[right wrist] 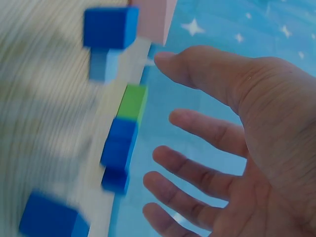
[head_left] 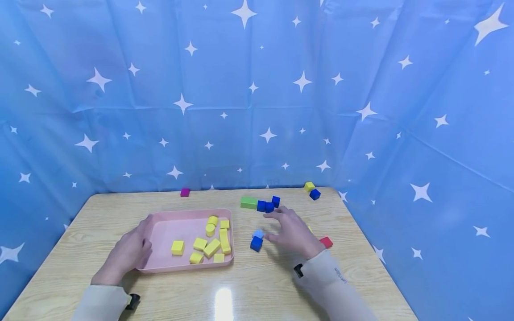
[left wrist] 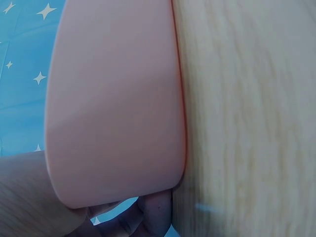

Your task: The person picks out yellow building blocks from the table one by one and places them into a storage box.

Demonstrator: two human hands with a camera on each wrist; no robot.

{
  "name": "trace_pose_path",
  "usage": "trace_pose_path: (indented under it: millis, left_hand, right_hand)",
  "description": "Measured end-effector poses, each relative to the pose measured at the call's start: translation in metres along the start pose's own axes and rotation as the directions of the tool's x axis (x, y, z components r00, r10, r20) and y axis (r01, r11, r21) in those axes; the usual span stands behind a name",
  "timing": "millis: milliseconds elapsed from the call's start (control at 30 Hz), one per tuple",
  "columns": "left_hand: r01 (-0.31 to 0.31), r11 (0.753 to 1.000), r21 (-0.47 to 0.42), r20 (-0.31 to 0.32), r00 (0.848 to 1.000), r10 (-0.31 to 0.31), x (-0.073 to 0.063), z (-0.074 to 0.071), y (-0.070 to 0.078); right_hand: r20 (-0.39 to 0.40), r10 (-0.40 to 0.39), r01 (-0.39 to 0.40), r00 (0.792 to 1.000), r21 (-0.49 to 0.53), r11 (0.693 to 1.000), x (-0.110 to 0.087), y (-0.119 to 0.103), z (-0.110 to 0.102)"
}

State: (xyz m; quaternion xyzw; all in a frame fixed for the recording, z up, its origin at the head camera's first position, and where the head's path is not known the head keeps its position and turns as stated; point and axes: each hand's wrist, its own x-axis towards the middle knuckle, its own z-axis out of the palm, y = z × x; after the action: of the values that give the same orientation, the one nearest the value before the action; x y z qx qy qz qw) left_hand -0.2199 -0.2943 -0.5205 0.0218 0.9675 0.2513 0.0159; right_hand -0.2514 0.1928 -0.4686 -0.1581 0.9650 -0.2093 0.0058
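Observation:
A shallow pink tray (head_left: 168,267) stands at the left, with several yellow blocks (head_left: 212,248) lying inside it, mostly toward its right end. My left hand (head_left: 127,250) grips the tray's left end by the rim. In the left wrist view the tray's outer wall (left wrist: 118,108) covers part of that hand. Over the table right of the tray, my right hand (head_left: 291,229) has its fingers spread and holds nothing. Near its thumb sit a dark blue block (head_left: 256,243) and a light blue block (head_left: 258,233). Several dark blue blocks (right wrist: 119,143) and a green block (right wrist: 132,102) lie beyond its fingers.
A red block (head_left: 326,242) lies right of my right wrist, by a partly hidden yellow piece (head_left: 309,228). At the back right corner are a yellow block (head_left: 309,186) and a blue cube (head_left: 315,194). A purple block (head_left: 185,192) sits at the back edge, before a starry blue curtain (head_left: 249,98).

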Motion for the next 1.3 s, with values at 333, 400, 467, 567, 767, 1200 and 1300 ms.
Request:
trace_pose_path:
  millis: [333,400,467,567,767,1200,1300]
  left_hand:
    - [-0.021,1.0,-0.003,-0.023,1.0,0.021,-0.002,-0.002,0.001]
    - [-0.022,1.0,-0.003,-0.028,0.999,0.022,-0.002,-0.002,0.001]
    - [-0.014,1.0,-0.006,-0.022,1.0,0.014,-0.002,-0.001,0.001]
    - [-0.006,1.0,-0.005,-0.02,1.0,0.006,-0.003,0.0,0.002]
    - [0.007,1.0,-0.009,-0.013,1.0,-0.007,-0.002,-0.001,0.003]
    - [-0.001,1.0,-0.021,-0.022,1.0,0.001,-0.004,0.0,0.004]
    - [-0.016,0.999,-0.03,-0.027,1.0,0.015,-0.004,-0.001,0.004]
  right_hand:
    - [0.032,0.028,-0.027,0.999,-0.014,1.0,-0.021,0.05,-0.023]
    - [0.063,0.032,-0.031,0.998,-0.017,0.999,-0.025,0.06,-0.026]
    - [0.096,0.04,-0.039,0.995,-0.004,0.999,-0.028,0.068,-0.029]
    - [0.137,0.045,-0.048,0.99,0.019,0.999,-0.031,0.078,-0.031]
    - [0.207,0.067,-0.074,0.976,0.026,0.997,-0.032,0.089,-0.033]
    - [0.244,0.091,-0.093,0.966,-0.002,0.996,-0.023,0.099,-0.032]
    - [0.246,0.08,-0.088,0.966,0.019,0.996,-0.02,0.101,-0.034]
